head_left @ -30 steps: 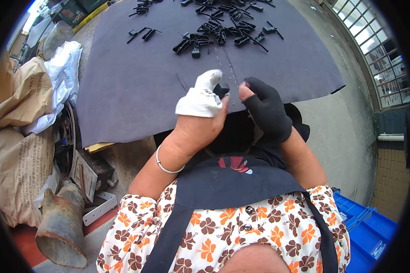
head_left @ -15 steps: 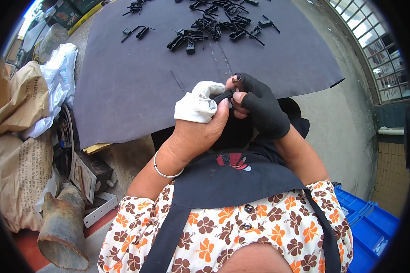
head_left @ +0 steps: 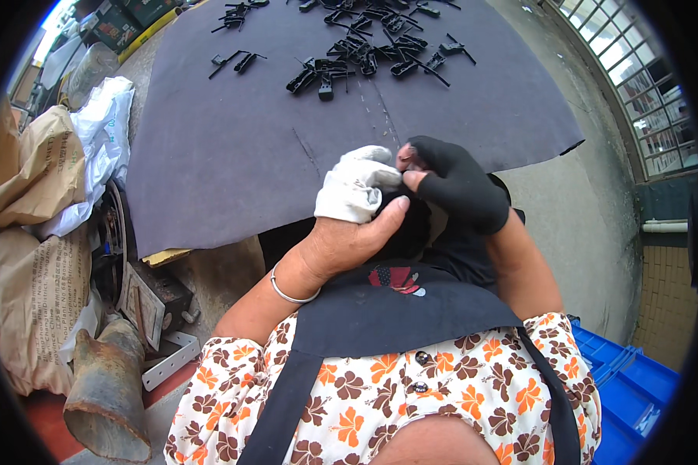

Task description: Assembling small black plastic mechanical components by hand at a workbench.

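At the near edge of the tabletop (head_left: pixel 225 155), a white-gloved left hand (head_left: pixel 355 188) is curled, thumb apart, close beside a black-gloved right hand (head_left: pixel 464 186), its thumb and fingers drawn together; whether anything is gripped by either cannot be told. Such fingertip work is best steadied by the left hand. Across the tabletop's far half, black parts (head_left: pixel 362 52) are strewn.

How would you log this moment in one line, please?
left hand: white-gloved, thumb apart; right hand: black-gloved, beside left; anything held: unclear; black parts: scattered across grey table
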Demonstrator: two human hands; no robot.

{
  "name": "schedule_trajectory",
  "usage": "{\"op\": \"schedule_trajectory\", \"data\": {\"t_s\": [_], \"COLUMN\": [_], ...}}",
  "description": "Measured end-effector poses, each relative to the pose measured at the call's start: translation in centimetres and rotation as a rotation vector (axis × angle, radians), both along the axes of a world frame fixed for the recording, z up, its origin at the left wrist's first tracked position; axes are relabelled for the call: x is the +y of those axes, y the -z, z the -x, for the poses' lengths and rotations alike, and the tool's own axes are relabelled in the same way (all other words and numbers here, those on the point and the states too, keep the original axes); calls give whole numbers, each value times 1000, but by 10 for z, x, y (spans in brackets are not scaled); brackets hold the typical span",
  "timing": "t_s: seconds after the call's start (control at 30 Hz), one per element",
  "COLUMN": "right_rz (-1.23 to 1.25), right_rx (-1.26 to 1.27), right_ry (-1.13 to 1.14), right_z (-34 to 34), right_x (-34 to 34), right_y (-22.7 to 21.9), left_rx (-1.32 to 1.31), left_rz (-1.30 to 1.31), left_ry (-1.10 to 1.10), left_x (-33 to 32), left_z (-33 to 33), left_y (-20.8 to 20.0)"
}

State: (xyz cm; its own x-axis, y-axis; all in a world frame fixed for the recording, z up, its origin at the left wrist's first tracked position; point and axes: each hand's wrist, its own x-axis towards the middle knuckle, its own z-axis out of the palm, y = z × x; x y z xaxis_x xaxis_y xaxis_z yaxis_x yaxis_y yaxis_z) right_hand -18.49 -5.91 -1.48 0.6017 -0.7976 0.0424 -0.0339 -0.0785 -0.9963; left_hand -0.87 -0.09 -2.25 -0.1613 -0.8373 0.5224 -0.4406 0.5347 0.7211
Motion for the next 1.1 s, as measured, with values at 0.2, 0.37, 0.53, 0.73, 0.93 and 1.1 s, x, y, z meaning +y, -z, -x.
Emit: {"op": "schedule_trajectory", "data": {"t_s": [0.2,0.37,0.53,0.73,0.93,1.1], "right_rz": [715,739,839,923,955,1163], "right_rx": [540,884,867,707,703,494], "right_ry": [632,621,379,429,627,470], "right_z": [22,20,4,10,15,8], "right_x": [-63,-119,-83,-42,-37,-26], "right_y": [7,28,24,31,22,4], "left_rx": [146,127,53,100,-159,238], "left_rz": [-86,-54,50,44,251,-99], "left_ry": [-25,-84,-162,-229,-210,-178], "left_x": [-10,-13,-15,-20,-21,-13], "left_z": [-7,-6,-20,-12,-11,-9], "left_y": [5,8,9,3,1,-6]}}
